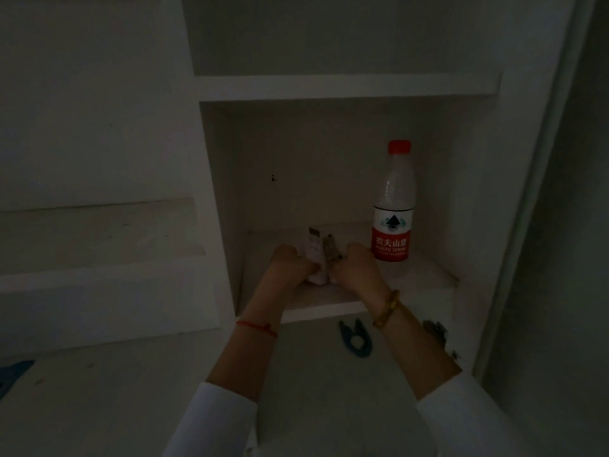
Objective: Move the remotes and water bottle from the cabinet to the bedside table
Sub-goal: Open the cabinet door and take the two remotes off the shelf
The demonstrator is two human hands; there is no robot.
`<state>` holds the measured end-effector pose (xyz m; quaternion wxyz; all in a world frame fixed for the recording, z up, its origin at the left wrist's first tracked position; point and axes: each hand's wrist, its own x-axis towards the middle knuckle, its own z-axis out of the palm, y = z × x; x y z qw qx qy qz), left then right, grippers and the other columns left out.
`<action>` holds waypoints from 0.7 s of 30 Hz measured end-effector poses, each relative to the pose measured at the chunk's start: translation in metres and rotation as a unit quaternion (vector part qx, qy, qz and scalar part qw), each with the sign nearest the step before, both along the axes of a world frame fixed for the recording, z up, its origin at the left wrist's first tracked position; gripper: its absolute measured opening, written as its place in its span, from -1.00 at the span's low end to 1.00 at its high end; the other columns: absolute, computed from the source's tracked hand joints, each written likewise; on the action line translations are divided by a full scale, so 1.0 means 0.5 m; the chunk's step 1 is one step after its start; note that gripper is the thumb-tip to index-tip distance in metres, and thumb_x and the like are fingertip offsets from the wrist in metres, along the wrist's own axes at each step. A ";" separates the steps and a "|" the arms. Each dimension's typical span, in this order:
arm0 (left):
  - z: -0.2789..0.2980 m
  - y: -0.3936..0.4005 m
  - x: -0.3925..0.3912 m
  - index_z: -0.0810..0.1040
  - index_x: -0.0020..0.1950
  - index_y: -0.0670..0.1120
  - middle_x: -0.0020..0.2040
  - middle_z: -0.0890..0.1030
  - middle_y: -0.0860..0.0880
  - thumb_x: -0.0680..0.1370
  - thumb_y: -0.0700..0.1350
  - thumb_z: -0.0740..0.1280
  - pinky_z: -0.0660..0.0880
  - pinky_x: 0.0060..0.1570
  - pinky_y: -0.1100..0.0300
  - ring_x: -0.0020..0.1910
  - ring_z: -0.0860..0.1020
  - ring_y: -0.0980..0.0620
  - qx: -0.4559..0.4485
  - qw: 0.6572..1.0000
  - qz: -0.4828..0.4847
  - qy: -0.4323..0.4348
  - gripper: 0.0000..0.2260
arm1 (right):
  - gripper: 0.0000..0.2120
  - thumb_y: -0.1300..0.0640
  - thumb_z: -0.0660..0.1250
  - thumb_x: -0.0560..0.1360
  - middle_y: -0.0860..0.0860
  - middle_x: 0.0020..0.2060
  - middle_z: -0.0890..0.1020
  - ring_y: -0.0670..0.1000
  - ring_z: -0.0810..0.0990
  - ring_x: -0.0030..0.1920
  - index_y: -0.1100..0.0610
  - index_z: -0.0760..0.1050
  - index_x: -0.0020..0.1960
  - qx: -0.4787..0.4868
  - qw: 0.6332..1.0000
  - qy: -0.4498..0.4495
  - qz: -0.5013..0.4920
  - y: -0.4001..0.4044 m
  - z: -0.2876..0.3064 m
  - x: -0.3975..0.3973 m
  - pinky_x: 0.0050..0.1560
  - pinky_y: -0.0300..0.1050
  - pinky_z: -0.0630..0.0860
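Observation:
Two remotes lie side by side on the white cabinet shelf (425, 282). My left hand (291, 265) grips the white remote (83, 255) on its left side. My right hand (359, 267) grips the darker remote (330, 250) just right of it. A clear water bottle (392, 206) with a red cap and red label stands upright at the shelf's right, a little beyond my right hand and apart from it. The scene is dim and the lower ends of both remotes are hidden by my fingers.
A second shelf board (346, 87) runs above the compartment. Below the shelf lies a blue plastic clip or hanger piece (356, 339). A metal hinge (436, 331) sits on the right cabinet side. Stepped white ledges (99, 258) stand to the left.

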<state>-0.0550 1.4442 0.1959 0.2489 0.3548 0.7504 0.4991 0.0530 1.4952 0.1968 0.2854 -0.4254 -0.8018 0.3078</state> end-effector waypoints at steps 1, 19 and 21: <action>-0.003 -0.004 0.001 0.29 0.40 -0.39 0.32 0.48 -0.20 0.48 -0.29 0.41 0.51 0.05 0.29 0.26 0.49 -0.11 0.017 1.000 0.005 -0.018 -0.45 | -0.61 0.16 0.26 0.56 0.03 -0.44 0.44 -0.04 0.40 -0.41 0.13 0.28 -0.43 -0.029 0.999 0.035 0.003 -0.001 -0.003 0.005 -0.41 -0.17 0.33; -0.074 -0.266 0.120 0.47 0.30 -0.21 0.09 0.64 -0.09 0.51 -0.41 0.28 0.60 -0.15 0.30 -0.12 0.68 0.13 0.217 0.954 -0.048 -0.200 -0.64 | -0.71 0.28 0.40 0.45 0.12 0.04 0.67 0.07 0.65 0.05 0.26 0.53 0.16 -0.264 0.917 0.277 0.116 -0.111 -0.063 0.152 0.17 -0.02 0.55; -0.089 -0.308 0.141 0.47 0.31 -0.18 0.09 0.65 -0.07 0.51 -0.41 0.27 0.59 -0.14 0.30 -0.09 0.68 0.12 0.220 0.952 -0.046 -0.206 -0.62 | -0.66 0.27 0.41 0.44 0.13 0.04 0.67 0.03 0.66 0.01 0.29 0.50 0.19 -0.268 0.918 0.266 0.125 -0.142 -0.075 0.169 0.09 -0.08 0.57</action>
